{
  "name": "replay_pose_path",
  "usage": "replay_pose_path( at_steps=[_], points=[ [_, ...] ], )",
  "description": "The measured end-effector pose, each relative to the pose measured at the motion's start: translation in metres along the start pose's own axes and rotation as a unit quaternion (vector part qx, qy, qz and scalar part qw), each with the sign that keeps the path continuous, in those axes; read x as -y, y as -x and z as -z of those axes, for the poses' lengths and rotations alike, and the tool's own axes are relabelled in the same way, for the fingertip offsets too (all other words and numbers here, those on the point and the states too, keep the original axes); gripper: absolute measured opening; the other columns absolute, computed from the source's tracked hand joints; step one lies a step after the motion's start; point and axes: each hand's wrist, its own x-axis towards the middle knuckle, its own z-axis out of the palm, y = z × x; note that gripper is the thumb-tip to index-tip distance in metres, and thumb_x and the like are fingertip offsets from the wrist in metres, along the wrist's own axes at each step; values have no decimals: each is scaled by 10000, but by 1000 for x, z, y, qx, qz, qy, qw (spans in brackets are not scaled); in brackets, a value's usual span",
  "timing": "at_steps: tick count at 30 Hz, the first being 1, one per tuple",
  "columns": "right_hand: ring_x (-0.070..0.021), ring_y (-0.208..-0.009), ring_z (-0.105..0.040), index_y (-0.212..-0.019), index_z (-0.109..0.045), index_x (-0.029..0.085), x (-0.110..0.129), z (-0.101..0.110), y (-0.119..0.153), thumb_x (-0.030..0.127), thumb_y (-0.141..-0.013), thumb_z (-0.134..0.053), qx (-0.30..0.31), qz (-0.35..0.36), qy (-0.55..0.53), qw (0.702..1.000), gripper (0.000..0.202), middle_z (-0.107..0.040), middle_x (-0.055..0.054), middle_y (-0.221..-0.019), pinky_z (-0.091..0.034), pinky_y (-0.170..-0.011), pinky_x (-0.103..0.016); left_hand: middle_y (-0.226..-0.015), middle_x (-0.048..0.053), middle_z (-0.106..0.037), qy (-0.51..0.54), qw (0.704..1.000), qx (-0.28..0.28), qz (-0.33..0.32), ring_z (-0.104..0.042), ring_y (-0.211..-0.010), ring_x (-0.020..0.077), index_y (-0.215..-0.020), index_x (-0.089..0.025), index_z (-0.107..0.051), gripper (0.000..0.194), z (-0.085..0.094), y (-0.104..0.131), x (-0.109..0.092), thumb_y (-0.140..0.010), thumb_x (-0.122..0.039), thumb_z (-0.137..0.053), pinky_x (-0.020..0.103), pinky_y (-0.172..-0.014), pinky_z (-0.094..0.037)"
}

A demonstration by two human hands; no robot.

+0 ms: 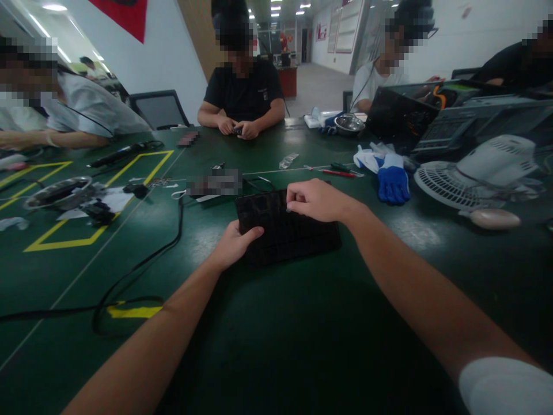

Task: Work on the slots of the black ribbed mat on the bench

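A flat black rectangular panel (289,239) with faint raised lines lies tilted a little over the green table in front of me; its exact kind is too dark to make out. My left hand (235,245) grips its left edge, thumb on top and fingers hidden underneath. Over the panel's upper part, my right hand (317,199) is closed with its fingertips pinched together. Something tiny and pale may show at those fingertips, too small to name.
Beyond the panel lie screwdrivers (337,172) and a clear plastic piece (288,161). Blue-and-white gloves (393,178) and a white fan (475,173) stand to the right. A black cable (151,259) loops across the left. Across the table (280,346), a person (242,92) handles a small dark object.
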Motion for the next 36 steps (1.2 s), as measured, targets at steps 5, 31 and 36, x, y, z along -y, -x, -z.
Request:
replay_pose_path(
  at_steps=[5,31,36],
  points=[
    [-154,-720,-635,-958,-709,191,0,2,0,156,-987,-678,4,7,-1,1000,55,-724,2,-760,-391,-744,-309,-1065,105,-848,2,1000,0,4,-810,-973,320,-1069,-177,-782,498,-1,0,-1,-746,-542,-883,463,-887,-678],
    [-155,-736,-666,-951,-708,198,0,2,0,141,-904,-746,4,-8,-20,1000,83,-755,4,-791,-439,-755,-302,-1029,92,-844,-1,1000,-1,-2,-795,-943,308,-1041,-188,-769,475,-1,0,-1,-751,-546,-882,446,-861,-659],
    [-159,-742,-669,-953,-712,198,0,1,0,146,-896,-757,1,-12,-19,1000,89,-747,5,-784,-443,-762,-306,-1031,95,-842,-1,1000,0,-7,-794,-945,304,-1043,-180,-777,477,0,0,-1,-759,-548,-880,452,-886,-655]
  ],
)
